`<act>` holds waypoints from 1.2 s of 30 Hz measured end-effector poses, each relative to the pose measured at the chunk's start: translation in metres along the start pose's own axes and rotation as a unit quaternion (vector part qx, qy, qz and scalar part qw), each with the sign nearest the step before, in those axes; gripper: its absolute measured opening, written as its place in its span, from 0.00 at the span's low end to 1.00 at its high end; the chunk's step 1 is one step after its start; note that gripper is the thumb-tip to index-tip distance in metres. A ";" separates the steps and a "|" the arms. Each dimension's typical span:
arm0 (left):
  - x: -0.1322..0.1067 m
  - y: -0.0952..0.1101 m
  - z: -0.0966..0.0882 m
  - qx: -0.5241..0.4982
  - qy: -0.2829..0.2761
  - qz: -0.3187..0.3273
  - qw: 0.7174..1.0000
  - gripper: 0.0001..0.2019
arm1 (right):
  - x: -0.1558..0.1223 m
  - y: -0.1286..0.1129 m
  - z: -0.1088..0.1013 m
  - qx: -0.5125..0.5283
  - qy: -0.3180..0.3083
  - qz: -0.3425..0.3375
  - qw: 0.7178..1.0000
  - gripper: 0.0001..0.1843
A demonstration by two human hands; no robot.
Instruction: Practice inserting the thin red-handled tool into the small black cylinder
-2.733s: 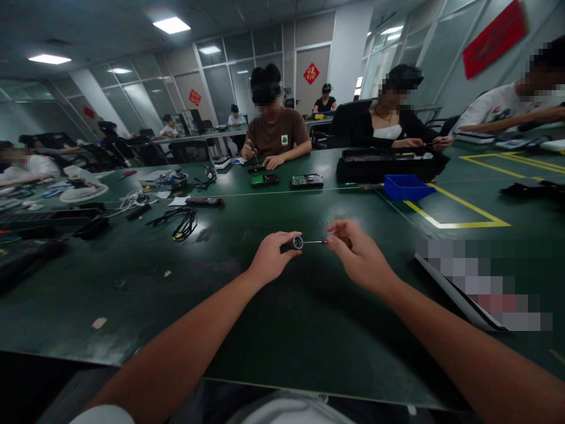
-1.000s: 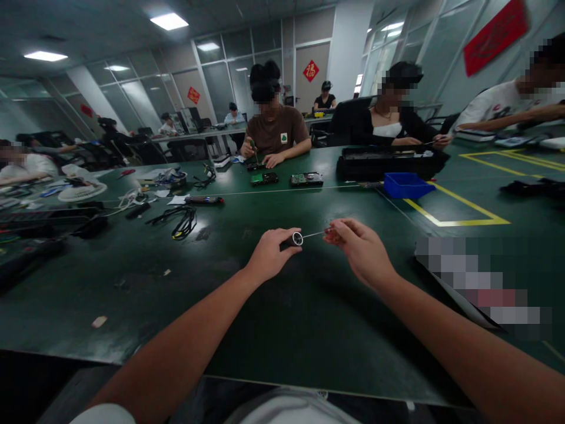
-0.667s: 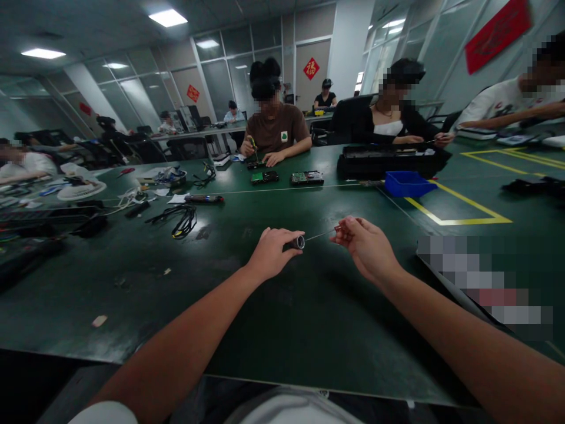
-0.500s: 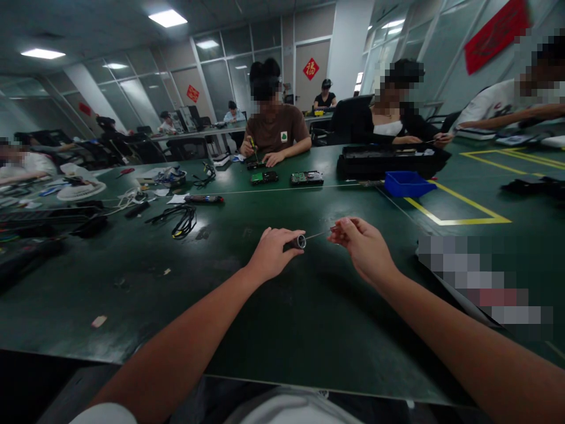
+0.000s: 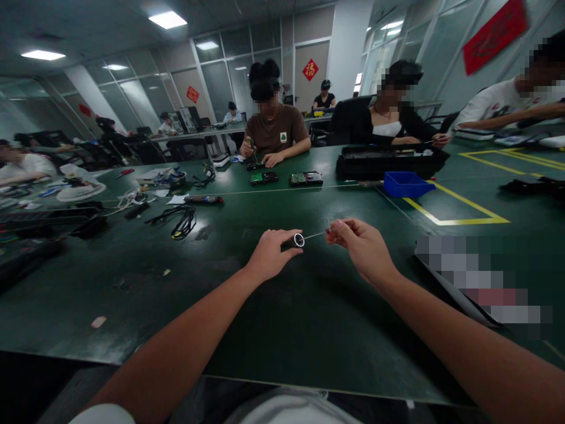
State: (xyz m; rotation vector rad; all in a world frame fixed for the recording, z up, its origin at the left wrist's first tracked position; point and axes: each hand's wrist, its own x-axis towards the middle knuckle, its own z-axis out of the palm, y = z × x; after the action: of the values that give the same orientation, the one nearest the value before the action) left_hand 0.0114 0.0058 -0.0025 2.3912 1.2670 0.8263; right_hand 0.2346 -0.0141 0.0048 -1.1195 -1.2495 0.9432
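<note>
Above the green table (image 5: 282, 318), my left hand (image 5: 270, 254) is closed around a short dark cylinder (image 5: 289, 242). The cylinder's round, bright-rimmed end faces right and towards me. Between the fingertips of my right hand (image 5: 362, 244) is pinched a thin metal rod-like tool (image 5: 314, 235), its handle end hidden by the fingers. The rod points left, and its tip is at the mouth of the cylinder; whether it touches the inside I cannot tell.
A blue bin (image 5: 406, 185) and a long black tray (image 5: 391, 161) stand at the far right. Two circuit-board units (image 5: 306, 178) lie before a seated co-worker (image 5: 276, 126). Left are a black cable (image 5: 179, 222) and a pen-like tool (image 5: 203, 200); a pixelated flat object (image 5: 472, 282) lies right.
Both hands have shifted very slightly left. The cylinder's end has turned a little, so its rim shows brighter. The rod still points into its mouth.
</note>
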 end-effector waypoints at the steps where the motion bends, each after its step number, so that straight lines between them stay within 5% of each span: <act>1: 0.000 0.000 0.000 0.001 -0.001 0.002 1.000 0.21 | 0.000 -0.001 0.000 -0.015 0.002 -0.007 1.000 0.18; 7: 0.000 -0.001 0.000 -0.001 -0.003 0.015 1.000 0.21 | -0.005 -0.016 -0.003 -0.198 0.001 -0.037 0.979 0.21; 13: 0.000 0.001 -0.002 0.006 -0.016 0.007 1.000 0.20 | -0.007 -0.016 -0.001 -0.143 -0.051 -0.064 0.986 0.10; 18: -0.001 -0.003 0.001 0.004 -0.005 0.020 1.000 0.20 | -0.010 -0.017 0.000 -0.181 -0.063 -0.072 0.979 0.20; 21: -0.001 -0.004 0.001 -0.001 -0.008 0.016 1.000 0.20 | -0.009 -0.017 0.001 -0.210 -0.049 -0.071 0.974 0.18; 31: 0.000 -0.002 -0.001 0.001 -0.009 0.010 1.000 0.19 | -0.008 -0.007 0.000 -0.140 -0.056 -0.044 0.988 0.14; 36: 0.000 0.000 -0.003 -0.010 0.016 -0.002 1.000 0.20 | -0.004 0.000 0.005 0.073 -0.028 0.023 0.997 0.11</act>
State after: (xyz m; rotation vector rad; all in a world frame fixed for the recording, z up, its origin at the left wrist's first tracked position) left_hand 0.0094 0.0061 0.0000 2.3683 1.2695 0.8746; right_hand 0.2292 -0.0171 0.0039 -1.0157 -1.1842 1.0894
